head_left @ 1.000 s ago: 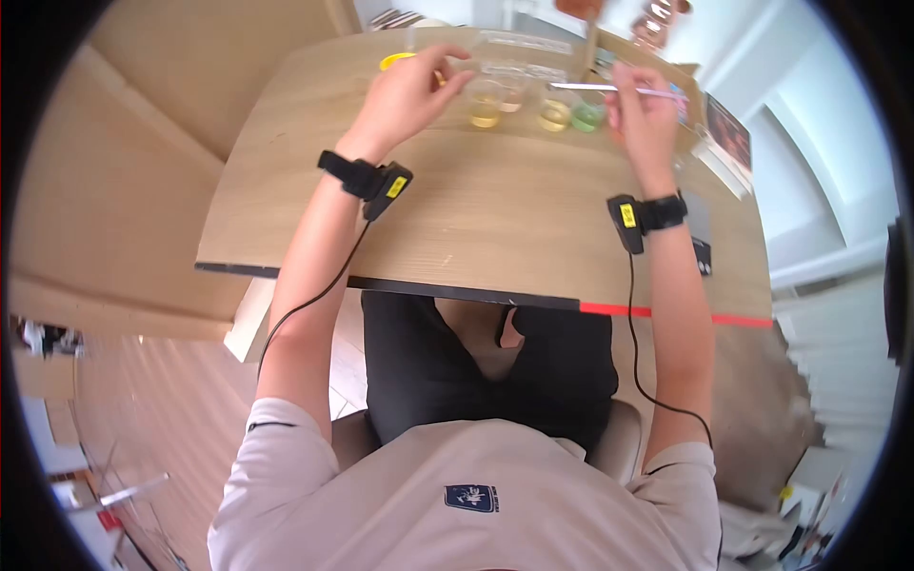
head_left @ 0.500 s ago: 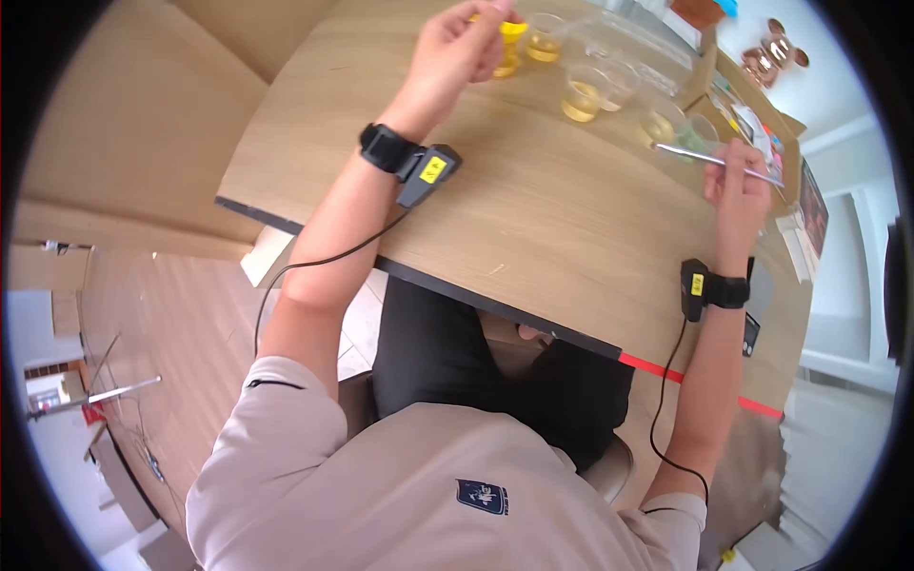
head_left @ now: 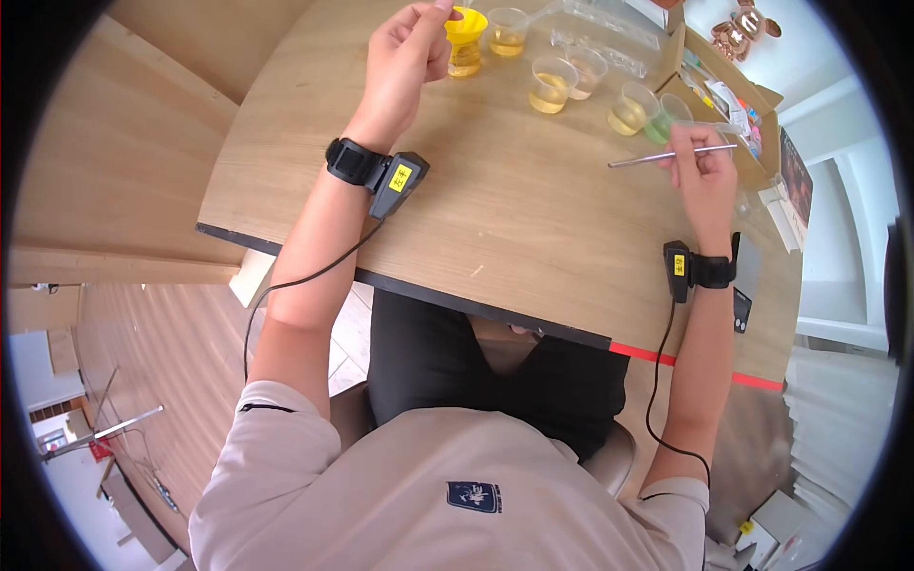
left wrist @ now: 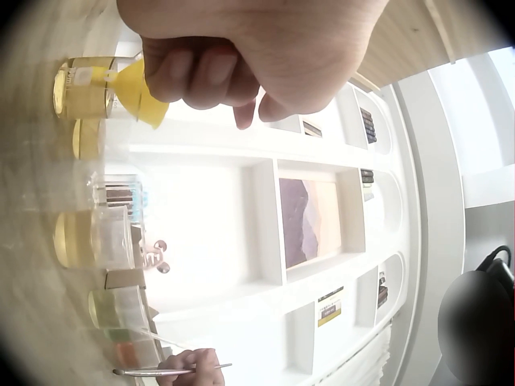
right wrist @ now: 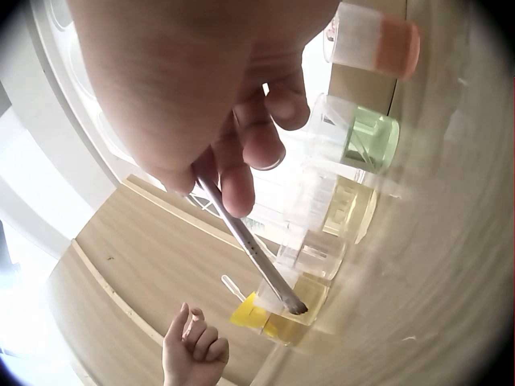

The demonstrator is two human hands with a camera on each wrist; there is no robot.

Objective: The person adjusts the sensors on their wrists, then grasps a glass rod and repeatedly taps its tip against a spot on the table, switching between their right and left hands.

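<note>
My left hand (head_left: 398, 71) is raised beside a yellow funnel (head_left: 466, 26) on a bottle of yellow liquid (head_left: 464, 62); its fingers curl and no held thing shows. In the right wrist view this hand (right wrist: 195, 350) stands apart from the funnel (right wrist: 251, 312) and a clear dropper (right wrist: 232, 286). My right hand (head_left: 705, 181) pinches a thin metallic rod (head_left: 643, 160), its dark tip (right wrist: 298, 307) pointing left over the table. Behind the rod are cups of pale yellow (head_left: 626, 117) and green liquid (head_left: 659, 128).
Further cups hold yellow (head_left: 548, 95), faintly pink (head_left: 583, 76) and amber liquid (head_left: 506, 43); one holds orange (right wrist: 398, 48). An open cardboard box (head_left: 719, 76) stands back right, beside books (head_left: 783, 214). A clear plastic tray (head_left: 609, 24) lies at the back.
The head view has shifted. My left hand has moved from near the middle cups to the left side of the funnel. The right hand still pinches the rod, now nearer the table's right side.
</note>
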